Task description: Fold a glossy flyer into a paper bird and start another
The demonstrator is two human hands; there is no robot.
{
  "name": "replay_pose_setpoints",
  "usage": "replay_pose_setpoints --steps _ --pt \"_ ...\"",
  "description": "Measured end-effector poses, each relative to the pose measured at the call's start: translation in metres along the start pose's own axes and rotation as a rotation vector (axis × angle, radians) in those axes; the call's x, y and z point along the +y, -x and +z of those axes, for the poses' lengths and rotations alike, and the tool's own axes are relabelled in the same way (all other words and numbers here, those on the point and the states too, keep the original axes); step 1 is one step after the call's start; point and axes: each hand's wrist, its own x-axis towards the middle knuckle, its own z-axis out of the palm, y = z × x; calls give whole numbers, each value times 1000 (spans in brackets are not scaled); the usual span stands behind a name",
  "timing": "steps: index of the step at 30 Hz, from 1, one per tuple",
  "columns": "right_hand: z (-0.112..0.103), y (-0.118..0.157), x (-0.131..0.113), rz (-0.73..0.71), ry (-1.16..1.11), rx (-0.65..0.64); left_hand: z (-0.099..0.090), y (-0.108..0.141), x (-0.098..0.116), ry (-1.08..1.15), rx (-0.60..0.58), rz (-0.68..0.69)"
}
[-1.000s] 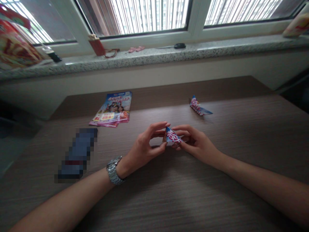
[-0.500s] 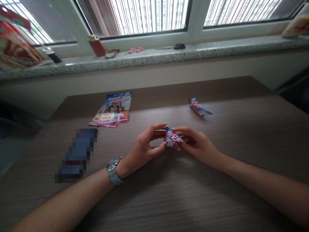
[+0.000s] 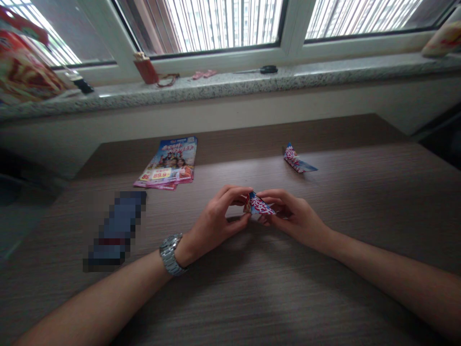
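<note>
Nearest, the 2 forearms come in low over the wood-grain table [image 3: 230,298], the left wrist wearing a metal watch [image 3: 172,253]. A dark, pixelated object [image 3: 120,223] lies beyond the left forearm, well apart from the fingers. Near the middle of the table, the left hand [image 3: 212,216] is partly closed in a C shape, its thumb below and fingers above pinching the left end of a small folded paper piece [image 3: 261,205]. The right hand [image 3: 297,211] is curled more tightly, thumb and fingers gripping the other end. Held from 2 sides, the piece is probably steadier, and its printed triangular face is left in sight; the fingers hide much of its far side, so I cannot tell how it is folded there. Farther off, a stack of printed leaflets [image 3: 173,161] lies to the left and a 2nd folded piece [image 3: 294,161] sits to the right, both apart from the hands, so neither seems to get in their way. Past the table, the stone sill [image 3: 223,87] carries a red container [image 3: 146,69], small pink items [image 3: 204,74] and a black-handled tool [image 3: 268,69], below the window frame [image 3: 295,29].
</note>
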Motion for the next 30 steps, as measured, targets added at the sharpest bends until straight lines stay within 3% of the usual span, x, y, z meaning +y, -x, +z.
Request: replay_pose_setpoints --steps 4,8,11,19,25,30 --pt "0 1 -1 26 -46 -22 -1 0 -1 -47 14 30" --pt "0 -1 -3 75 -305 -67 -3 -1 -3 -168 24 110" --pt "1 -5 -5 125 -406 -25 -4 0 -3 -211 3 156" --pt "2 -8 -3 190 -349 20 -3 0 2 -286 7 151" --pt "5 -5 -3 230 -279 35 -4 -2 12 -158 2 92" --pt "10 -3 -5 170 -261 27 -3 -2 13 -103 34 50"
